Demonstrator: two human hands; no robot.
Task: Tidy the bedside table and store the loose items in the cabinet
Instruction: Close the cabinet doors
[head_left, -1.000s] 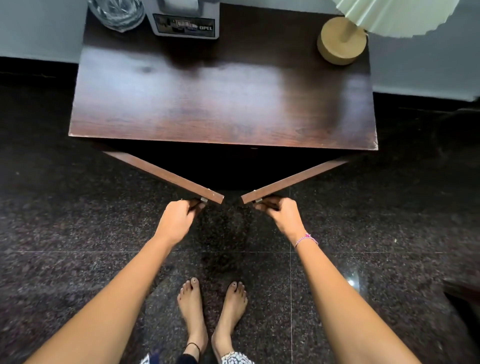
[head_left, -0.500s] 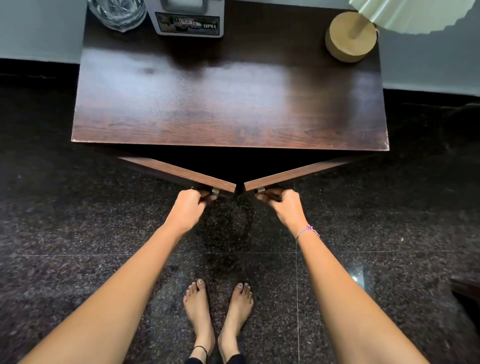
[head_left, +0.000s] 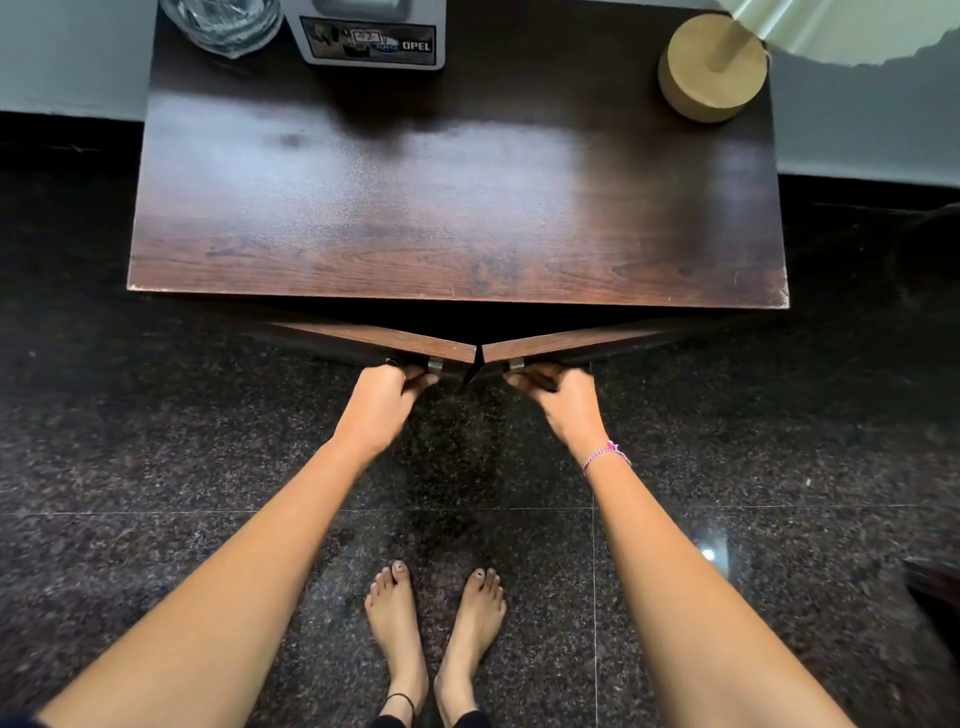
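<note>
Flooring: dark speckled polished granite floor (head_left: 779, 467) in large tiles, meeting a pale grey wall (head_left: 62, 52) at the back. Item 1: dark brown, glossy wood-grain bedside table (head_left: 457, 208), rectangular top, standing against that wall. On its rear edge, left to right: clear cut-glass tumbler (head_left: 223, 21) at the left corner; pale grey boxy device (head_left: 371, 41) with a sticker reading "OPEL", just beside the glass; round light-wood lamp base (head_left: 711, 70) at the right corner, under a pleated white lampshade (head_left: 857, 26). Item 2: cabinet below the top, with two brown wooden doors. The left door (head_left: 374, 340) and right door (head_left: 571, 343) are both slightly ajar, their free edges almost touching in a shallow V at the centre; the interior is hidden in shadow. Each door carries a small silver metal handle (head_left: 435, 365) near its free edge. The left hand (head_left: 382, 400) holds the left door's handle with fingers curled round it; the right hand (head_left: 563, 397) holds the right door's handle in the same curled grip. Pink braided bracelet (head_left: 605, 457) on the right wrist. Two bare feet (head_left: 395, 623) stand on the floor between the forearms.
</note>
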